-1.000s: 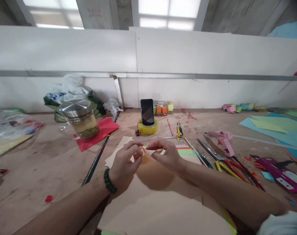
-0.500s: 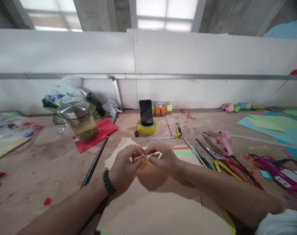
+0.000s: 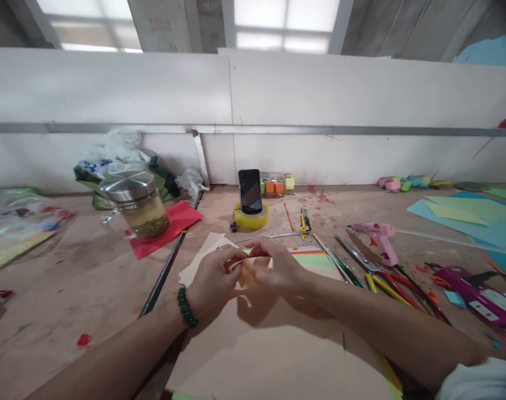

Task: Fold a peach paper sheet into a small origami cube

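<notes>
Both hands meet over a stack of tan paper sheets (image 3: 256, 355) at the centre. Between them is a small folded piece of peach paper (image 3: 246, 276), partly hidden by the fingers. My left hand (image 3: 216, 272), with a green bead bracelet (image 3: 186, 308) at its wrist, pinches the left side of the piece. My right hand (image 3: 275, 266) has its fingers curved round the right side, thumb and forefinger against the paper. Coloured sheets (image 3: 311, 256) show beyond my right hand, and cut tan pieces (image 3: 200, 258) lie beyond my left.
A glass tea mug (image 3: 142, 214) stands on red paper (image 3: 186, 216) at the left. A phone (image 3: 250, 191) leans upright on a yellow tape roll (image 3: 250, 218). At the right lie scissors (image 3: 361, 258), a pink glue gun (image 3: 380, 236) and a purple tool (image 3: 477, 294).
My right hand's fingers have opened out a little and curved higher round the small paper piece. My left hand keeps its pinch. The view has shifted slightly.
</notes>
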Demonstrator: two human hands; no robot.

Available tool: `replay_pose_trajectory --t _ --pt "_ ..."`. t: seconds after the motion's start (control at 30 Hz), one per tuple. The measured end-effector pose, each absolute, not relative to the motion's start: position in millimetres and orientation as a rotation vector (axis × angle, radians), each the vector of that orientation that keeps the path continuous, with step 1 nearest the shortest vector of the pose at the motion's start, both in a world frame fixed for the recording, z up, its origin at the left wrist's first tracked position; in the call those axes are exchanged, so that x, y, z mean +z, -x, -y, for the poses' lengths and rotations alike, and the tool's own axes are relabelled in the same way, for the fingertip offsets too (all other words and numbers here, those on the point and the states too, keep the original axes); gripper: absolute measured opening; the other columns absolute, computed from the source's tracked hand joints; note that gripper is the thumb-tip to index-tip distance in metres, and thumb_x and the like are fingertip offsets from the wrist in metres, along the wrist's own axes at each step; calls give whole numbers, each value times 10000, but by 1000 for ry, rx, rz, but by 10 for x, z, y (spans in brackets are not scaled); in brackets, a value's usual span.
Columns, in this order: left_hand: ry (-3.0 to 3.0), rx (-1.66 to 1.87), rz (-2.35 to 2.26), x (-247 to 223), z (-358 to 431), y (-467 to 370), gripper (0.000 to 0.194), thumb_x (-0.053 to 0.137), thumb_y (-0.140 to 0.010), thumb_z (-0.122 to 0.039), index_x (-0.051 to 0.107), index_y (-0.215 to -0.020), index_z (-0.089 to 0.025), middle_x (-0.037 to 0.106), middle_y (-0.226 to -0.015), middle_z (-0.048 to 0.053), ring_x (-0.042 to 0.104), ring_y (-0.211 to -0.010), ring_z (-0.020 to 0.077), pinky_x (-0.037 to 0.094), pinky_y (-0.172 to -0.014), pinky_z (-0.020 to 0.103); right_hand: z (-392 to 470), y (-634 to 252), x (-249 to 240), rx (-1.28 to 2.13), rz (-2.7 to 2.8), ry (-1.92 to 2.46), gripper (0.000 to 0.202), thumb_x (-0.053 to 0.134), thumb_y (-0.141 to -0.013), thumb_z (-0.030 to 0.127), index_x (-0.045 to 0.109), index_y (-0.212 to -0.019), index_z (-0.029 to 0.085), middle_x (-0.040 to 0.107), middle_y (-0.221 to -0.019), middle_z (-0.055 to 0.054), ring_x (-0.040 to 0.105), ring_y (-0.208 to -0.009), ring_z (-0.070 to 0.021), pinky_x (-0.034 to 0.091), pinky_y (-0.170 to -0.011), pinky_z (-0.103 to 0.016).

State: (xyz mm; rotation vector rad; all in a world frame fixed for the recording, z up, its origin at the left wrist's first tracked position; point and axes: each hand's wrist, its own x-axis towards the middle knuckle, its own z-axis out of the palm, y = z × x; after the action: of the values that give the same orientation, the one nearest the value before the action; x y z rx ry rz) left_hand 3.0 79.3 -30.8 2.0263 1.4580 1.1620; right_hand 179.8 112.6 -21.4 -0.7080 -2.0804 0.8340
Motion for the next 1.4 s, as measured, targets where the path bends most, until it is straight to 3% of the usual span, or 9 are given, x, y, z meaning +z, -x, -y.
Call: replay_pose_trajectory --t 0.17,0.33,0.53,0.83,1.07,1.17,1.4 --pt "-2084 1134 -1418 -308 -776 -48 237 490 -694 -66 662 -775 -206 700 -789 14 635 -762 173 483 -674 269 -1040 -1767 -189 613 2164 859 419 668 -682 194 590 -1093 196 704 -891 -52 658 -800 -203 491 -708 -302" --pt "-2161 1114 -1423 -294 -759 -79 262 493 -685 -20 657 -762 -209 700 -768 6 627 -730 164 464 -670 267 -1010 -1752 -240 652 2176 894 424 625 -699 140 551 -1112 204 715 -984 -71 686 -861 -222 494 -734 -318" --pt "-2261 1098 -1435 -273 -733 -100 241 484 -706 -24 629 -744 -213 684 -748 -3 617 -709 156 451 -642 249 -997 -1733 -259 636 2190 980 462 621 -691 142 551 -1142 209 724 -943 -63 689 -854 -239 480 -699 -312" --pt "-2382 1170 -1540 -323 -703 -112 148 487 -738 -84 535 -771 -219 639 -720 -5 598 -652 159 445 -587 246 -1000 -1741 -273 522 2217 997 511 572 -686 95 531 -1185 194 731 -872 -54 680 -772 -226 449 -641 -290" --pt "-2397 1158 -1526 -346 -696 -129 202 480 -725 -77 529 -858 -220 665 -792 9 627 -705 177 474 -630 270 -998 -1753 -310 364 2264 901 431 532 -746 96 530 -1168 184 714 -974 -71 665 -835 -212 472 -666 -288" --pt "-2363 1108 -1542 -345 -695 -127 301 476 -704 -59 546 -955 -211 686 -898 33 644 -789 194 495 -689 295 -1022 -1768 -359 229 2324 816 471 486 -770 73 483 -1232 159 704 -1018 -94 659 -859 -217 495 -686 -303" --pt "-2397 936 -1587 -290 -699 -132 211 493 -672 -62 592 -802 -196 630 -800 43 591 -727 204 454 -640 305 -1045 -1767 -418 -26 2421 749 603 432 -845 83 303 -1432 126 722 -870 -95 666 -720 -228 472 -569 -298"
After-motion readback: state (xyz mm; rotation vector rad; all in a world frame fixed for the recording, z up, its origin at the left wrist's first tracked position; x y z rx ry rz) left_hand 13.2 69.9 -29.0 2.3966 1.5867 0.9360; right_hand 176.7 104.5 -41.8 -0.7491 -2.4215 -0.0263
